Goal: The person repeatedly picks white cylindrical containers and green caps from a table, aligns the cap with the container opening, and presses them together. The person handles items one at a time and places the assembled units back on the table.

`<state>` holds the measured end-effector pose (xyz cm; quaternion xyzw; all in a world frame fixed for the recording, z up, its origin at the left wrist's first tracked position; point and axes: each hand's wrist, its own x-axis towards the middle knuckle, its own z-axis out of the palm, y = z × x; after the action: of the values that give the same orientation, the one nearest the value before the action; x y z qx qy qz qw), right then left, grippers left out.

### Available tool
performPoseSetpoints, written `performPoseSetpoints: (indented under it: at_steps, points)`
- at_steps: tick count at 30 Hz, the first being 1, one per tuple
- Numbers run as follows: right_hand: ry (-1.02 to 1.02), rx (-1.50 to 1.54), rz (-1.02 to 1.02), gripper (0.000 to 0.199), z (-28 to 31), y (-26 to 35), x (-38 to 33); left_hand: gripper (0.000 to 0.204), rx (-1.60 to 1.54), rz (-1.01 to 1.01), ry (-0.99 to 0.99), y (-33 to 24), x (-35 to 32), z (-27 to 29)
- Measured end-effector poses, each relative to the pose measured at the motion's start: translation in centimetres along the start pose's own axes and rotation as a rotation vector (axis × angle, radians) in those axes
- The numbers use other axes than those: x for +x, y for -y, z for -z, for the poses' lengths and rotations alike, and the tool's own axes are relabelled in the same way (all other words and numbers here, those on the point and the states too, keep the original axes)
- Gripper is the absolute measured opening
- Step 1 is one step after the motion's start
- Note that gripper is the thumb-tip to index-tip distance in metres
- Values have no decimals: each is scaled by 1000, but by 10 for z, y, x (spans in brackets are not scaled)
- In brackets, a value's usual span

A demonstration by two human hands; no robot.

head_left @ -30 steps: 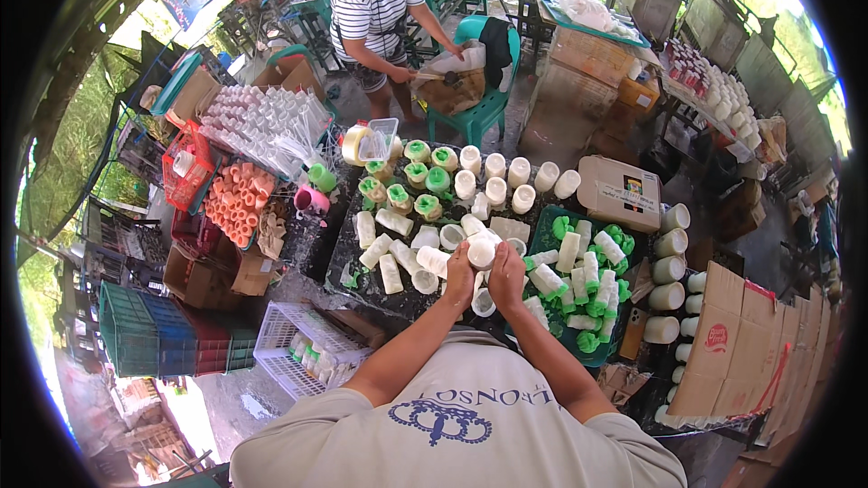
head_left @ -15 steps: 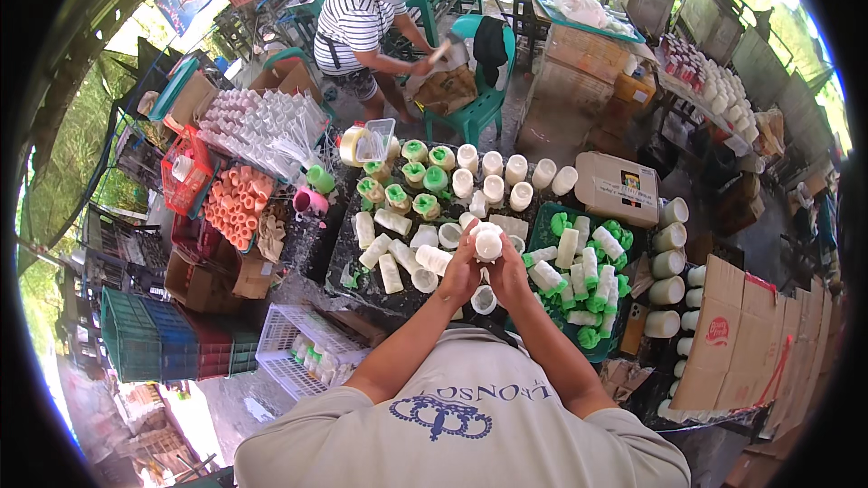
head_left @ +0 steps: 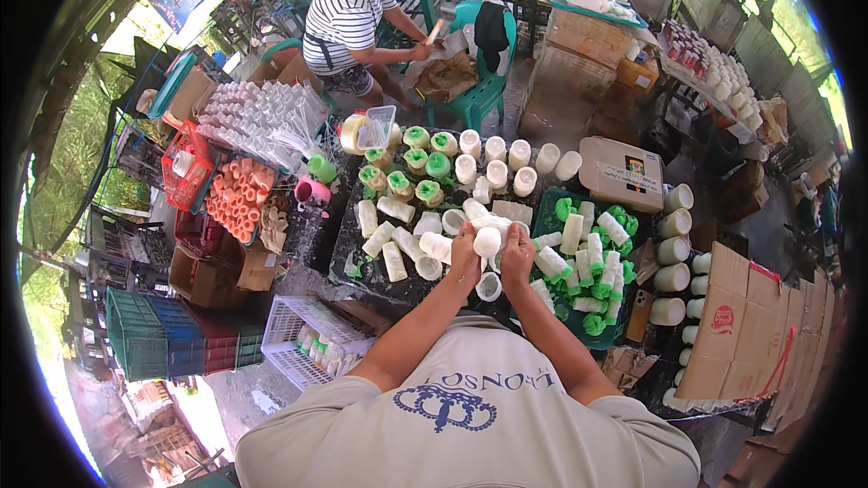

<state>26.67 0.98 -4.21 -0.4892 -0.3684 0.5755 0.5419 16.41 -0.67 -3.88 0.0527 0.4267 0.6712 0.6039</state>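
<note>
L hand [head_left: 466,256], R hand [head_left: 518,256] on wht pc. [head_left: 487,242], nr grn tray [head_left: 547,214]

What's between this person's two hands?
A white round-ended piece lies between the left hand and the right hand, as the head view shows.

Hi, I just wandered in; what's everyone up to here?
One person holds a white piece between the left hand and right hand, over a dark table. More white cylinders lie or stand around it, and some upright pieces with green tops stand toward the far side. To the right, a dark green tray holds white and green pieces. Beyond the table, another person in a striped shirt bends beside a green chair.
</note>
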Motion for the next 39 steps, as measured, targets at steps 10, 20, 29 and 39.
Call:
performPoseSetpoints:
  at_steps: [10, 20, 29, 39]
  points:
    - [-205, 384, -340, 32, 2, -7, 7, 56, -302, 383, -53, 19, 8, 8]
    - [-238, 499, -497, 35, 1, 5, 3, 53, -327, 446, -31, 25, 10, 10]
    - [2, 627, -550, 41, 2, 2, 10, 49, -265, 459, 274, 28, 43, 56]
    - [104, 469, -667, 35, 19, -2, 31, 38, -51, 488, 212, 2, 23, 19]
